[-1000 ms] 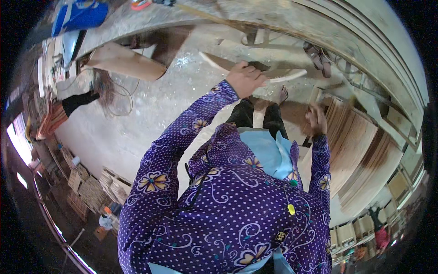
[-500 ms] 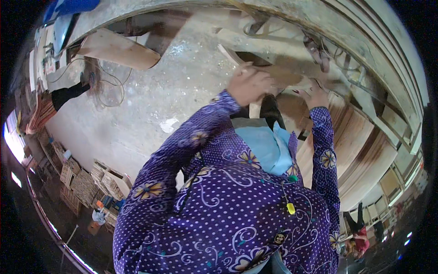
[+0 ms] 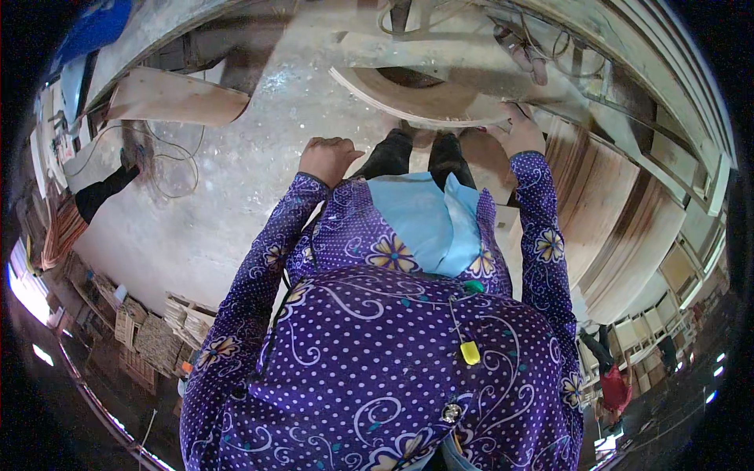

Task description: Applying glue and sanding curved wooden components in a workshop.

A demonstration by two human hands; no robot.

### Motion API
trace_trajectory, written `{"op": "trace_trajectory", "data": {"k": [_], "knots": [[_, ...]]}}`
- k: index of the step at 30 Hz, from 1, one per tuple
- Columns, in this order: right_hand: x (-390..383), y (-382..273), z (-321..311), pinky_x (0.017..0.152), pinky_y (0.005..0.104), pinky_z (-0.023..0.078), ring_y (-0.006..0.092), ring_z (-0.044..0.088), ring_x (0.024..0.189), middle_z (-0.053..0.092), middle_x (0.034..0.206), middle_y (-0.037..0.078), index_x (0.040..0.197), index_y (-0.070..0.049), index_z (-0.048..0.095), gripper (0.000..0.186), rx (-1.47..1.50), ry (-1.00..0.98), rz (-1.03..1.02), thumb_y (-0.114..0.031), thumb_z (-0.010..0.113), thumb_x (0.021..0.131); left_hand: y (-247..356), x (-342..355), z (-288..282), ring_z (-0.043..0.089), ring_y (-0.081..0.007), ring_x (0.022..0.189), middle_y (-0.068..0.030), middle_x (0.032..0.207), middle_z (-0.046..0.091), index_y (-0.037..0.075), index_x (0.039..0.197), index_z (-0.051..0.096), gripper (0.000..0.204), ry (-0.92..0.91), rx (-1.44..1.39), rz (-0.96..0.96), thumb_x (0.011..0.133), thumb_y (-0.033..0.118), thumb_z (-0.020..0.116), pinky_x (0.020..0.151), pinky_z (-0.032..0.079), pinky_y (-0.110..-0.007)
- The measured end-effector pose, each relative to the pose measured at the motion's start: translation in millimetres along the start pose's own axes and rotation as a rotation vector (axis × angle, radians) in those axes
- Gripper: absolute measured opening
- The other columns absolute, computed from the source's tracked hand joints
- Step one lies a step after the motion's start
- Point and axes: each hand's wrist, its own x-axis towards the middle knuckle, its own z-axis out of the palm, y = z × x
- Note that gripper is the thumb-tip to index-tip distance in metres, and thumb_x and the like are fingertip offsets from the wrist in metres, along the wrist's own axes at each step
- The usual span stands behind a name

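Observation:
My left hand [image 3: 328, 161] hangs in the air left of my legs, its fingers curled in and the thumb stuck out to the right, with nothing visible in it. My right hand [image 3: 521, 132] is at the right end of a pale wooden board [image 3: 455, 108], its fingers closed on the edge. The board lies across, in front of my feet, and its near edge looks bowed in this view. What lies under the board is hidden.
Stacked wooden sheets [image 3: 601, 200] stand at my right. Another board [image 3: 177, 98] leans at the far left, near a cable [image 3: 184, 177] on the concrete floor [image 3: 228, 169]. A person [image 3: 67, 224] is at the left, another [image 3: 615, 388] at the lower right. Far ahead runs a long beam [image 3: 628, 63].
My left hand has moved left and toward me, away from the board. The right hand has shifted left and forward onto the board's end. More of the board and my legs now show.

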Motion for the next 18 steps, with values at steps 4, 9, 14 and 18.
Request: {"op": "trace_trajectory", "data": {"k": [4, 9, 14, 18], "knots": [[-5.3, 6.2, 7.6, 0.080, 0.0383, 0.046, 0.0302, 0.056, 0.093, 0.056, 0.106, 0.014, 0.112, -0.016, 0.051, 0.050, -0.030, -0.083, 0.111, -0.035, 0.068, 0.069, -9.1, 13.9, 7.8, 0.061, -0.0208, 0.066, -0.0095, 0.077, 0.062, 0.007, 0.096, 0.057, 0.017, 0.092, -0.591, -0.209, 0.083, 0.018, 0.055, 0.061, 0.049, -0.032], [-14.2, -0.2, 0.0, 0.081, 0.0380, 0.046, 0.0297, 0.056, 0.094, 0.056, 0.108, 0.012, 0.112, -0.017, 0.052, 0.049, 0.018, -0.100, 0.105, -0.035, 0.068, 0.069, -19.8, 37.4, 3.2, 0.058, -0.0139, 0.062, -0.0112, 0.077, 0.061, 0.002, 0.121, 0.039, 0.042, 0.269, -1.118, -0.355, 0.085, 0.018, 0.055, 0.060, 0.048, -0.025], [-18.9, -0.3, -4.5, 0.082, 0.0380, 0.046, 0.0295, 0.056, 0.095, 0.056, 0.110, 0.011, 0.114, -0.018, 0.051, 0.051, 0.024, -0.136, 0.205, -0.034, 0.068, 0.069, -5.0, 59.5, -16.4, 0.057, -0.0130, 0.061, -0.0124, 0.076, 0.061, -0.003, 0.127, 0.029, 0.052, 0.243, -1.247, -0.398, 0.085, 0.014, 0.056, 0.059, 0.048, -0.024], [-20.8, 7.7, 7.0, 0.079, 0.0404, 0.047, 0.0317, 0.058, 0.091, 0.060, 0.104, 0.014, 0.120, -0.020, 0.049, 0.058, 0.045, -0.038, 0.101, -0.049, 0.062, 0.070, -24.3, 66.2, -5.1, 0.057, -0.0142, 0.061, -0.0116, 0.076, 0.059, 0.002, 0.126, 0.029, 0.053, 0.276, -1.251, -0.391, 0.082, 0.004, 0.057, 0.055, 0.049, -0.025]]}}
